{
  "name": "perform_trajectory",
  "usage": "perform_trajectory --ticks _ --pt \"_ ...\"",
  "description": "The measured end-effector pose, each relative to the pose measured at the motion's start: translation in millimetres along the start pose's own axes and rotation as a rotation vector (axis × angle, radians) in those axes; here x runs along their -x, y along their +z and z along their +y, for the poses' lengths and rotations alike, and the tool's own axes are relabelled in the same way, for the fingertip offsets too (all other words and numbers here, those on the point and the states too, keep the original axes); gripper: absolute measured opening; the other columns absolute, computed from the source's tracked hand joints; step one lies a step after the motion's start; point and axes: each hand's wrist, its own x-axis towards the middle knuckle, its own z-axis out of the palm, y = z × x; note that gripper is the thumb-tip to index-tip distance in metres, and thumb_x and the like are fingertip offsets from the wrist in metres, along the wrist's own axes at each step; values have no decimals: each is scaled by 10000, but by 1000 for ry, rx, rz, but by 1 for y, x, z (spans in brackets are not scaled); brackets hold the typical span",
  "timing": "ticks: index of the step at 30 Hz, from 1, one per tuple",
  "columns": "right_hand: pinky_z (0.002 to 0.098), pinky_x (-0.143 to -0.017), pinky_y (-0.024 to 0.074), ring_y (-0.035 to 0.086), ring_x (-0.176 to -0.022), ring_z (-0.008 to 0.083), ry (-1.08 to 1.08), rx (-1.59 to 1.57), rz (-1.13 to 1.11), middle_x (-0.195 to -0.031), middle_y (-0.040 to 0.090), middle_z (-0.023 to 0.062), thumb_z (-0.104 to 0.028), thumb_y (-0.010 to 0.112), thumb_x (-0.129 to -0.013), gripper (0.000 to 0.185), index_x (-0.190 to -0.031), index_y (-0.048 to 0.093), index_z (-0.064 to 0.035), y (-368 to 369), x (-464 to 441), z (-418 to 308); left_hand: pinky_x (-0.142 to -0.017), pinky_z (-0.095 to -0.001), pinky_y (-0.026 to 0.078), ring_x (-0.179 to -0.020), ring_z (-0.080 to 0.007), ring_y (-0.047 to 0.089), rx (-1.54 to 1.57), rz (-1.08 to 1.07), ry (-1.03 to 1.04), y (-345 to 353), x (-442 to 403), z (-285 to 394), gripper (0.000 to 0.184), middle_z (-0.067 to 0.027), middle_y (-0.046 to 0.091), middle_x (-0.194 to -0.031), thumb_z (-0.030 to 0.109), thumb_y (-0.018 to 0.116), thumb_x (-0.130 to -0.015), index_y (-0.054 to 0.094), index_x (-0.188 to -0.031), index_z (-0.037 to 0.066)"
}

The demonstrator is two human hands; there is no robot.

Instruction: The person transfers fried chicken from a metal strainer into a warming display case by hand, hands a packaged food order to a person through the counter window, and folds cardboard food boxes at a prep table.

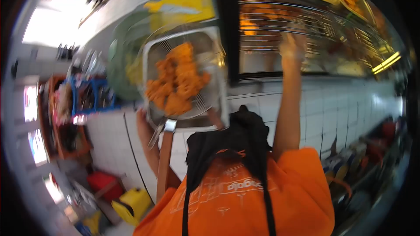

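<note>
Left hand at fried-food tray, right hand by wire rack, cannot tell fingers' state, shirt lettering blurred

I see craggy, orange-brown chicken heaped in a round mesh strainer over a rectangular metal tray. The brown handle juts past the tray's near edge. A blurred wire rack lies rightward.

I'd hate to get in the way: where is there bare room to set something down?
The pale surface beside the green tub and yellow board looks bare, though blurred. It's crowded at the tray, where the strainer holds fried food, and by the wire racks, where the right hand is.
</note>
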Motion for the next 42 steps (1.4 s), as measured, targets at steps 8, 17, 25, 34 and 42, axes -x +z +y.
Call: perform_trajectory --ticks 8,17,25,34,42 --pt "352 -1005 433 548 -1208 269 -595 627 -865 -1303 568 160 -92 663 -830 560 -1355 479 -27 113 225 -121 -702 -293 531 -717 -152 637 137 91 -30 -2 -9 0 257 -39 640 -799 320 515 -984 573 -884 90" --pt "410 -794 523 667 -857 275 -1052 1440 -1244 -934 684 144 -115 650 -778 219 -974 694 -30 179 213 -70 -799 -338 542 -877 -189 670 93 -76 -22 -20 -13 -10 357 -77 693 -959 383 472 -1000 623 -1016 59" --pt "369 -902 507 592 -1047 271 -810 515 -669 -1037 574 130 -37 742 -750 387 -1110 603 -67 97 211 -108 -796 -339 553 -863 -197 680 130 -74 -18 -16 -15 -6 317 -78 691 -948 354 479 -996 617 -985 69" --pt "362 -910 500 573 -1051 270 -464 582 203 -1105 596 122 -76 848 -710 457 -1097 607 -49 23 122 -31 -798 -337 549 -856 -186 669 98 -27 -36 -17 -15 -4 277 -59 676 -925 338 506 -982 606 -965 79" --pt "467 -975 451 531 -1136 389 -469 951 66 -1258 549 190 -292 745 -839 497 -1251 558 -84 78 33 -15 -816 -345 535 -921 -200 656 111 1 -38 -9 -11 -4 300 -68 658 -988 362 530 -970 591 -1018 72"
